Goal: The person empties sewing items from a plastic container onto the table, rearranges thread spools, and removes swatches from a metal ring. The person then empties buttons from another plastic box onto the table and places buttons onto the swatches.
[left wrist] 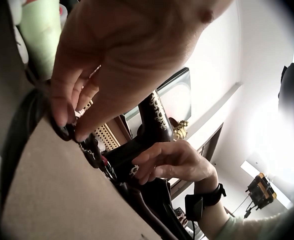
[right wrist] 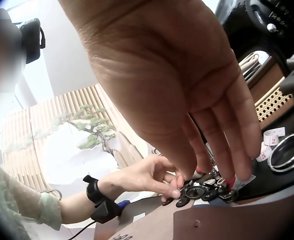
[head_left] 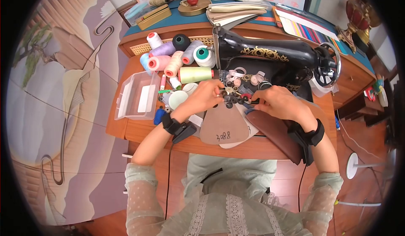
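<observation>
My left hand pinches a black button between thumb and fingertips, close over the near edge of the button pile. Several dark buttons lie in that pile, at the top of a brown pattern piece marked 3088. On the pile's right side is my right hand, palm down with fingers loosely bent and pointing into the buttons. In the right wrist view its fingertips reach down beside a red item. A pinkish measuring tape and silver rings lie behind the pile.
A black sewing machine stands behind my hands. Thread spools crowd the back left, beside a clear plastic box. A dark brown leather-like piece lies under my right forearm, reaching the table's front edge.
</observation>
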`<state>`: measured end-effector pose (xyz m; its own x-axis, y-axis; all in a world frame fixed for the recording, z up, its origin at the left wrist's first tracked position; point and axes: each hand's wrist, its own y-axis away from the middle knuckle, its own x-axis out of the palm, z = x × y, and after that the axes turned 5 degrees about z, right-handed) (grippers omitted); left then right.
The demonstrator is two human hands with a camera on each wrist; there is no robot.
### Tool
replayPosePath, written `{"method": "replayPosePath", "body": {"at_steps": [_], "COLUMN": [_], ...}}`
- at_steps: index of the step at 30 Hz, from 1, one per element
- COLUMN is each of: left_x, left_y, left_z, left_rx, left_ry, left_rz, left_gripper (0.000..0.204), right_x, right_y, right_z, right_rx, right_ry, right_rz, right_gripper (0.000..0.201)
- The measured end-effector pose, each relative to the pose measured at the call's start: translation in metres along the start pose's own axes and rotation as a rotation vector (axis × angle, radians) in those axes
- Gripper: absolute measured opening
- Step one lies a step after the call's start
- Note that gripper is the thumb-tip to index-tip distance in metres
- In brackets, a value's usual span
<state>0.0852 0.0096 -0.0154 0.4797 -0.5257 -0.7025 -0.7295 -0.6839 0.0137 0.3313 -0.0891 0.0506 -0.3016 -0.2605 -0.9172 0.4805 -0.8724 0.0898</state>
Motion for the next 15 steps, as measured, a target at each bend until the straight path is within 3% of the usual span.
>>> {"method": "replayPosePath", "body": {"at_steps": [4,7,10,13,15], "left_x": [0.022,0.034,0.027,0.022,0.02], "left_y": [-0.029,-0.036,-0.019,0.008,0.024], "left_z": [-0.001,-0.003,-0.014,-0.015,-0.015], "left_rx": [0.083,0.207,0.245,0.126,0.042], "left_ry": [-0.03,0.185,-0.029,-0.297,-0.316], "left_rz": [-0.126,-0.206,-0.218,-0.217,-0.16], "left_gripper": [0.031,0.027,0.025,0.033,0.039], "right_x": [0.002,0.003,0.004,0.009,0.018], "right_y": [-0.002,-0.005,-0.006,-0.006,-0.011], "right_z": [-0.003,0.001,0.001,0.004,0.011], "right_rx": [-0.009,0.007,0.004,-0.016,-0.178], "right_ry": [-0.005,-0.031,-0.024,-0.046,-0.039], "right_rz": [0.003,0.046,0.046,0.016,-0.026], "right_gripper": [0.021,0.022,0.022,0.023,0.026]}}
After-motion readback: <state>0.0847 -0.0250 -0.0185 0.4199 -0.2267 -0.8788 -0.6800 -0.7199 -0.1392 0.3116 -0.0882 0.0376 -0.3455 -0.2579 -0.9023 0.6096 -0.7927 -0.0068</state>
